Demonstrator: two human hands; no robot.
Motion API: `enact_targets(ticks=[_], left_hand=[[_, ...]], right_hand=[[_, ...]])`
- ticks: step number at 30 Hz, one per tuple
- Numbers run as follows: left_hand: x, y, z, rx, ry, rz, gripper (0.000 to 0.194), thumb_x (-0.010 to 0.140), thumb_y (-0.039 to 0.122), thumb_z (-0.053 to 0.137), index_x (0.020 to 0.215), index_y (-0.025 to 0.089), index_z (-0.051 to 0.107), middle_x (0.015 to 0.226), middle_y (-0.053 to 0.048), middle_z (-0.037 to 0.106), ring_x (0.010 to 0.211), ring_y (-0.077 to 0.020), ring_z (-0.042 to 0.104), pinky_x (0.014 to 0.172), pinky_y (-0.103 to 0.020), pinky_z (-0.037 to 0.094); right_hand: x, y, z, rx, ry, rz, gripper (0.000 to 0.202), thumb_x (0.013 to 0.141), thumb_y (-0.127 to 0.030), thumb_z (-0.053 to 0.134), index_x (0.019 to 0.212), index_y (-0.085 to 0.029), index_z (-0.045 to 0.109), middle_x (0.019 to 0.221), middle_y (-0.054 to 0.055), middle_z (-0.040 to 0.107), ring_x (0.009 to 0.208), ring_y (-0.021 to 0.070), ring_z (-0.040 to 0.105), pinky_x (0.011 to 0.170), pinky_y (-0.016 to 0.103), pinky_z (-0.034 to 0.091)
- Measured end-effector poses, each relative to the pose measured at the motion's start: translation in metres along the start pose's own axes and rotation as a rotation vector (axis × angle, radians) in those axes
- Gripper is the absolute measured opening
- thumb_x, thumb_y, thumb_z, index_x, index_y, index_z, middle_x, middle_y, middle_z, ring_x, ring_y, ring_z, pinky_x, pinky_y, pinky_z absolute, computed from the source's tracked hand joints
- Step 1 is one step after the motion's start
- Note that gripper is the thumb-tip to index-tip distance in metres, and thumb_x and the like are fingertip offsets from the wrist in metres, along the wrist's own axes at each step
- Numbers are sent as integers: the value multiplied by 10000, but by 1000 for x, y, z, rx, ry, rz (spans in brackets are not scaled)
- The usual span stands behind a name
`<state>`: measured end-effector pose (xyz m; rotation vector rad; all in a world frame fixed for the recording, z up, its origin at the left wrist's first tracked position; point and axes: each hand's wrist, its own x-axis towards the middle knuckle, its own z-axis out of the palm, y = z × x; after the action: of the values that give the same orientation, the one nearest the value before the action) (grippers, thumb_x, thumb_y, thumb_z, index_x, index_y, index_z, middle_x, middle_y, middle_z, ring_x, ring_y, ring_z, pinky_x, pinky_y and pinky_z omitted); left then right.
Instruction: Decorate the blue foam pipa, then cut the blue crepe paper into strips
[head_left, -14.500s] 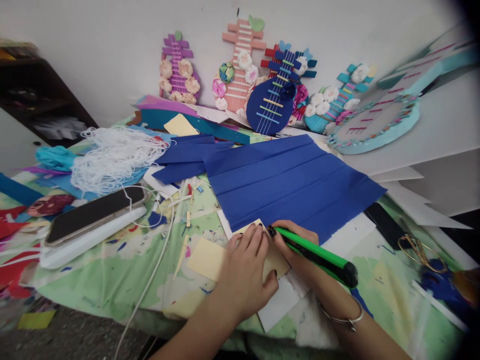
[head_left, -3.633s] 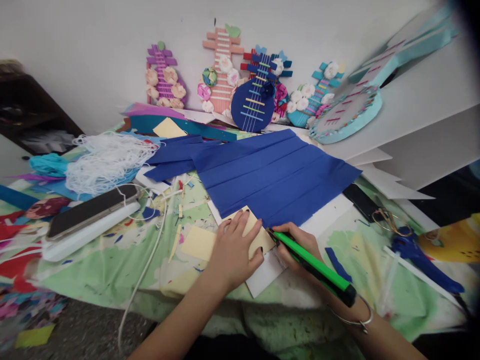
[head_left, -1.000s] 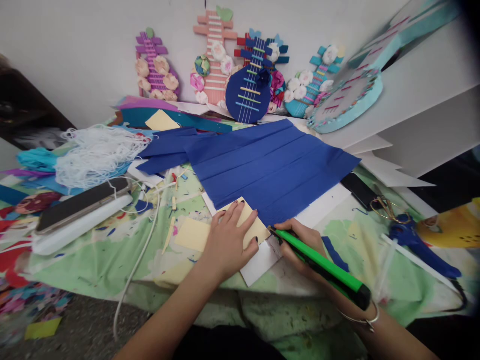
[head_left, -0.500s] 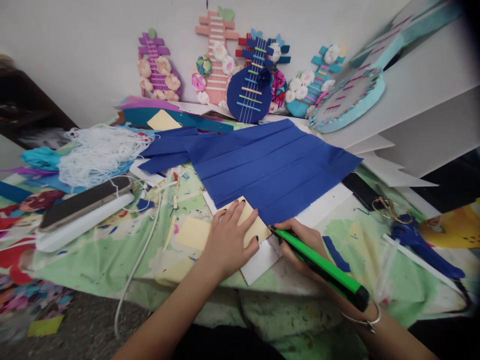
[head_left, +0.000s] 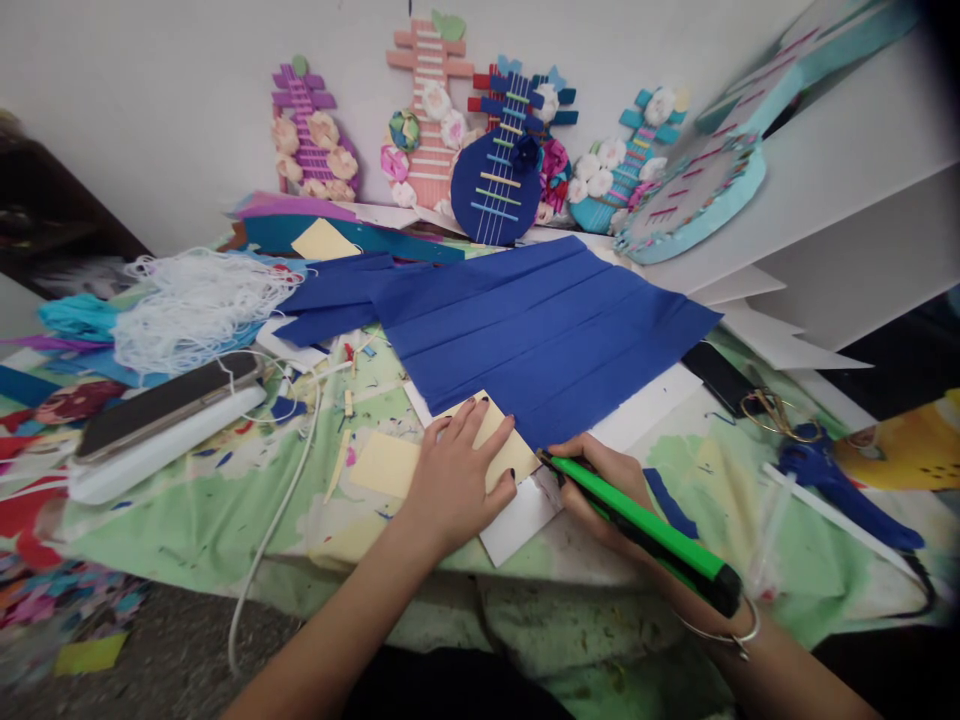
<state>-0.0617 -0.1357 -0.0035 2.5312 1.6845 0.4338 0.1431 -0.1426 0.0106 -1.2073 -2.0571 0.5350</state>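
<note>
My left hand [head_left: 461, 480] lies with spread fingers on a pale yellow card [head_left: 499, 430], pressing it flat. My right hand [head_left: 600, 490] is wrapped round a green and black utility knife [head_left: 645, 520], whose tip is at the card's right corner. Beneath the card are white sheets [head_left: 517, 520]. A large creased blue paper [head_left: 540, 330] spreads just beyond both hands. Another yellow piece [head_left: 385, 464] lies left of my left hand, and a small blue strip [head_left: 670, 503] lies right of my right hand.
Decorated paper instruments [head_left: 496, 190] lean against the wall. White yarn [head_left: 206, 310], a phone [head_left: 169, 405] on a white block and a white cable [head_left: 289, 500] are at the left. Blue-handled scissors [head_left: 840, 485] and a black object [head_left: 720, 375] lie at the right, on a stained green cloth [head_left: 202, 540].
The whole view has shifted very slightly. Both hands, the card and the knife hold almost the same places.
</note>
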Motion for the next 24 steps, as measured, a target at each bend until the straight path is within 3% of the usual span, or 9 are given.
enact_targets(ticks=[15,24], left_hand=[[0,-1,1,7,8,0,539,866,404,477,1385,268,432,1473,-122,379,1377,-274,302,1071,-463,252],[0,-1,1,1,10,3,536,871,412,471,1385,268,431,1478,-121,372,1382,-271,294,1070,-467,254]], right_hand=[[1,-4,-4,2,-12,6,210,702,-123,480,876,-216,551,725,-7,628,611,135,586,570,256,446],[0,-12,-10,21,-43,48,178,743,-150,493,898,-218,549,764,7,630,680,152,601,636,281,462]])
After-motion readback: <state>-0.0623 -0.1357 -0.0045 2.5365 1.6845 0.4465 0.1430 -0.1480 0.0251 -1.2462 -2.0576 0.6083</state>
